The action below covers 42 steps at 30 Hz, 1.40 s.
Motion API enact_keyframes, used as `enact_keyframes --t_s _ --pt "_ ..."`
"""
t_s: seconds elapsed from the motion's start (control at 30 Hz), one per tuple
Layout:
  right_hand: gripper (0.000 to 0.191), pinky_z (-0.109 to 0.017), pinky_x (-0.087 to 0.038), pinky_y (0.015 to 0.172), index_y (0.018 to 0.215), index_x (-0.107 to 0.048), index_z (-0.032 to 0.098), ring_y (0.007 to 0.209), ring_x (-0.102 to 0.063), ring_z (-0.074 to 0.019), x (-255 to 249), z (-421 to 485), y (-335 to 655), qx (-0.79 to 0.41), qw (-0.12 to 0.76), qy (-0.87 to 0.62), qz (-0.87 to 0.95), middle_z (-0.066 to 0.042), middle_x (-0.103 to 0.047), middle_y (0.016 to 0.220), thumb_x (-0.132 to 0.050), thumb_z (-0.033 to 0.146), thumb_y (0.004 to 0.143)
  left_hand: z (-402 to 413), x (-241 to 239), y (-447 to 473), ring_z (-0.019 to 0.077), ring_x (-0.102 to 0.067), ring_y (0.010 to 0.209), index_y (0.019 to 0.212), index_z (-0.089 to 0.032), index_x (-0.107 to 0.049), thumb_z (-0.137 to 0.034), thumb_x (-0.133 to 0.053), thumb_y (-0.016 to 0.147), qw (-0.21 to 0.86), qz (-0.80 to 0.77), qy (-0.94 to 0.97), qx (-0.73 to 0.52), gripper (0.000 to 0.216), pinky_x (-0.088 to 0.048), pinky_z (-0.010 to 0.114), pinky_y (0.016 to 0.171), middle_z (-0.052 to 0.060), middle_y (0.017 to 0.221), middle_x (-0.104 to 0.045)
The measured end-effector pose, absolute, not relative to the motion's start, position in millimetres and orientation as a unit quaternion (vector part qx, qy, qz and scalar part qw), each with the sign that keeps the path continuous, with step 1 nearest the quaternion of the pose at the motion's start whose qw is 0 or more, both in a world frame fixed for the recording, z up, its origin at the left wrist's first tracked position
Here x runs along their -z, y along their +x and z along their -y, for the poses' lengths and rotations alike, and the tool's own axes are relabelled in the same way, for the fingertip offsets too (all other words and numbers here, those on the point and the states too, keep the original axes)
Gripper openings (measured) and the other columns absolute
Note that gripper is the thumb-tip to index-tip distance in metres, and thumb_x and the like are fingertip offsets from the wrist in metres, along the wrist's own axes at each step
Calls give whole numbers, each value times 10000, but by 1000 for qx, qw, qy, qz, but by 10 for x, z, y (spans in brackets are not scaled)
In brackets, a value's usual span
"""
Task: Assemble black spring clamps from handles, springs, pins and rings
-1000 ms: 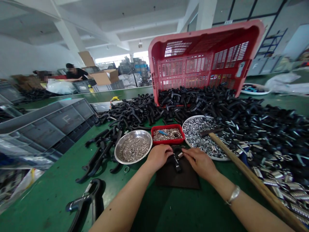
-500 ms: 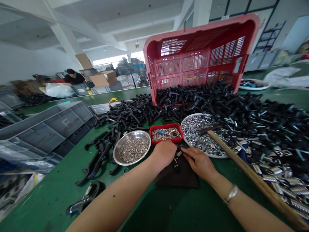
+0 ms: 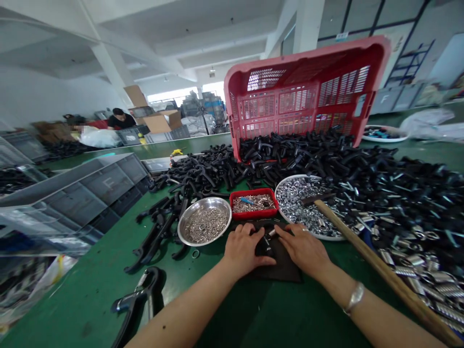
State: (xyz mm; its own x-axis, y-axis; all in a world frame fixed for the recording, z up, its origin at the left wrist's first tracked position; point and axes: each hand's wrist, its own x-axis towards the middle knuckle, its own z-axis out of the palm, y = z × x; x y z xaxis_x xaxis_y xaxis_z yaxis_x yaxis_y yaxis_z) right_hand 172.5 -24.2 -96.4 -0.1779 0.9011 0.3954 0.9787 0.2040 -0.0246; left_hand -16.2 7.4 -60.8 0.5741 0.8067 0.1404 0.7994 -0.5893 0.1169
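My left hand [image 3: 244,248] and my right hand [image 3: 303,247] rest side by side on a dark mat [image 3: 279,270] on the green table. Between them lies a small black plastic part with a metal spring [image 3: 267,240]. The fingers of both hands curl onto it and hold it against the mat. Just beyond the hands stand a red tray of small metal pins [image 3: 253,203], a steel bowl of rings [image 3: 205,225] to the left and a white plate of shiny nuts [image 3: 302,203] to the right.
A wooden-handled hammer [image 3: 366,256] lies across the plate towards the lower right. A big heap of black plastic handles [image 3: 326,159] spills from a tipped red crate [image 3: 304,92]. Springs [image 3: 427,275] lie at right, grey bins [image 3: 83,188] at left, assembled black clamps [image 3: 145,299] near me. Another person sits far left.
My left hand went forward to the red tray half a second ago and has come back onto the mat beside the part. My right hand stayed on the part.
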Motion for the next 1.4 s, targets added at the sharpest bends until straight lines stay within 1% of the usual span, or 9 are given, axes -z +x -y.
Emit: enact_keyframes --t_s 0.13,0.3,0.43,0.57,0.77,0.87,1.03,1.23,1.4 --pt "347 -337 -473 746 1142 -573 248 869 -553 -214 984 198 1757 123 191 -598 769 -83 -605 944 -424 199 832 -9 731 -167 248 -468 999 1286 -231 -400 -680 -512 637 40 -469 877 -96 797 -402 377 869 70 1150 -529" --pt "280 -328 -456 789 1060 -601 191 910 -546 -200 928 101 1799 79 270 -557 781 -84 -618 952 -481 208 807 -176 451 -177 236 -511 988 1170 -217 -521 -677 -432 699 74 -435 893 -91 664 -411 345 845 65 1080 -588" --pt "234 -342 -437 815 1006 -617 205 906 -559 -190 777 11 1877 -6 313 -535 784 -67 -639 938 -495 263 816 -456 54 -136 204 -597 775 935 -188 -646 -709 -177 759 223 -416 881 -18 722 -447 298 694 72 885 -657" --pt "226 -303 -456 744 931 -650 206 829 -598 -174 624 -69 1922 -116 257 -562 778 -45 -669 890 -481 300 813 -780 -11 -46 152 -581 586 813 -150 -663 -685 -96 781 383 -392 834 70 780 -433 249 568 73 761 -666" --pt "269 -280 -441 690 871 -678 218 804 -603 -181 562 -181 1865 -128 172 -608 764 -39 -682 856 -454 357 815 -1049 245 5 140 -571 734 836 -197 -661 -528 -484 754 340 -364 863 86 384 -413 223 689 -9 802 -662" --pt "273 -279 -433 660 806 -691 231 778 -605 -188 572 -217 1847 -123 144 -624 758 -39 -685 818 -474 397 797 -1014 392 -9 138 -572 730 865 -197 -651 -523 -504 737 365 -412 832 64 380 -419 219 666 -14 812 -659" --pt "223 -269 -412 611 735 -696 247 734 -612 -185 511 -217 1776 -95 90 -657 743 -43 -685 773 -527 392 759 -806 592 -26 186 -593 752 921 -186 -619 -608 -561 636 256 -549 796 -15 512 -428 248 626 32 849 -656" --pt "214 -268 -359 506 655 -694 264 665 -612 -212 381 -271 1699 -60 18 -670 740 -49 -674 691 -571 432 708 -541 653 -8 230 -536 988 1100 -245 -558 -507 -387 818 133 -581 795 -109 421 -420 331 798 67 1085 -585" --pt "188 -248 -356 484 612 -674 251 611 -600 -192 258 -391 1672 -46 5 -654 755 -27 -656 641 -649 438 622 -508 661 -12 228 -527 998 1150 -274 -518 -534 -422 796 135 -586 789 -122 450 -424 333 806 54 1131 -552"
